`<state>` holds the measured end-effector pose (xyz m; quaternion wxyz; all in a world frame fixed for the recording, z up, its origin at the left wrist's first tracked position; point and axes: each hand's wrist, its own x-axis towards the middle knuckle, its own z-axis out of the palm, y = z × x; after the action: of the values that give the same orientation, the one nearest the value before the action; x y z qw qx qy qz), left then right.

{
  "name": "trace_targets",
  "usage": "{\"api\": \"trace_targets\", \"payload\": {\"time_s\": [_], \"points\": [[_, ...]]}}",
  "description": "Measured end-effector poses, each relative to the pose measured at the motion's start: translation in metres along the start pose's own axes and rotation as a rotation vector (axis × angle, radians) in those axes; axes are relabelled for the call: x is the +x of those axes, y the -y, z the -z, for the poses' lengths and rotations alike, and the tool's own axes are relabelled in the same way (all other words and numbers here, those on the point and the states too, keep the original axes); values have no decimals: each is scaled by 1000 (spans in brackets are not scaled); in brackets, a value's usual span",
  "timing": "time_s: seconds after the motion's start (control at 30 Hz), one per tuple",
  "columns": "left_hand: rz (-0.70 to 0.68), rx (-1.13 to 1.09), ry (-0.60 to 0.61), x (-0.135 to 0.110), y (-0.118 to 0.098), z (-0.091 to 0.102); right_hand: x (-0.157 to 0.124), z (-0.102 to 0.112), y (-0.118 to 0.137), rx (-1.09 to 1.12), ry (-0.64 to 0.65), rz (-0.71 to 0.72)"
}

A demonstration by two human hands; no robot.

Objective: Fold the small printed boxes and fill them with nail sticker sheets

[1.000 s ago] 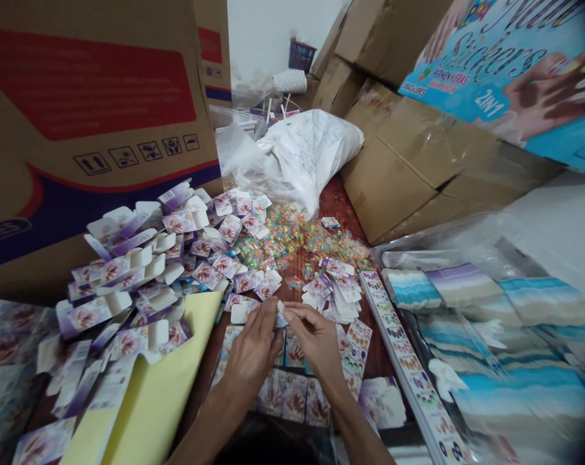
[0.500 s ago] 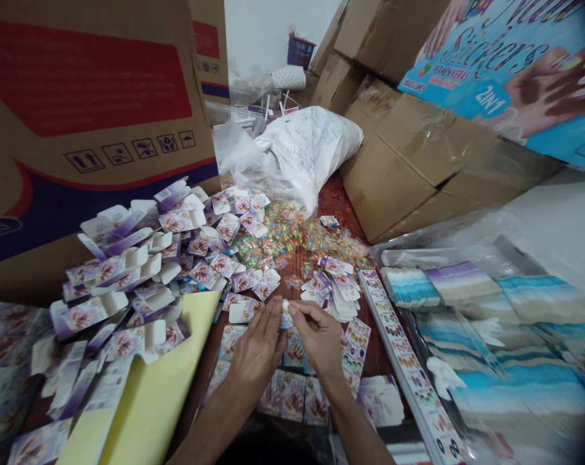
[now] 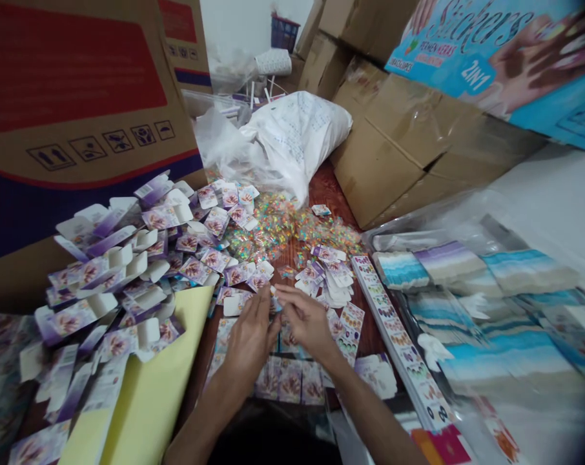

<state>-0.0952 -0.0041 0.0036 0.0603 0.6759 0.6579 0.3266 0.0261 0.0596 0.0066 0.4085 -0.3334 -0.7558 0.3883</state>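
A small blue-and-white printed carton (image 3: 274,302), mostly covered by fingers, is between my two hands. My left hand (image 3: 251,329) grips it from the left, fingers straight and pressed together. My right hand (image 3: 306,321) pinches at its top end from the right, fingertips bent over it. Beneath the hands, rows of flat printed cartons (image 3: 290,381) lie on the dark red wooden surface. Just beyond are small bags of coloured candy (image 3: 268,226). To the right of my right hand lie nail sticker sheets (image 3: 352,326) and some whitish folded cartons (image 3: 338,287).
Opened purple-white cartons (image 3: 103,271) are heaped at the left beside a yellow sheet (image 3: 171,361). Big cardboard boxes (image 3: 89,84) stand behind them, and more boxes (image 3: 394,148) at the right. A white sack (image 3: 302,129) lies at the back. Plastic-wrapped blue-beige stacks (image 3: 505,349) fill the right.
My right hand's fingers have shifted from a raised pinch to lying flatter over the carton's top. The whole view has moved slightly, so everything sits higher and more to the left.
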Motion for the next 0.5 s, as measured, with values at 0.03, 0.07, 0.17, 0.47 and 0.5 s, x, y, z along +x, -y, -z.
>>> {"api": "trace_targets", "payload": {"time_s": [0.03, 0.07, 0.17, 0.47, 0.5], "points": [[-3, -44, 20, 2, -1, -2, 6, 12, -5, 47, 33, -67], [-4, -94, 45, 3, -2, -3, 10, 25, -10, 83, 16, -144], [38, -185, 112, 4, 6, -4, 13, 62, -25, 146, -228, -421], [173, -187, 156, -15, 57, 24, 6, 63, -41, 223, -317, -536], [217, -196, 142, -20, 62, 29, 9, 58, -39, 231, -294, -527]]}}
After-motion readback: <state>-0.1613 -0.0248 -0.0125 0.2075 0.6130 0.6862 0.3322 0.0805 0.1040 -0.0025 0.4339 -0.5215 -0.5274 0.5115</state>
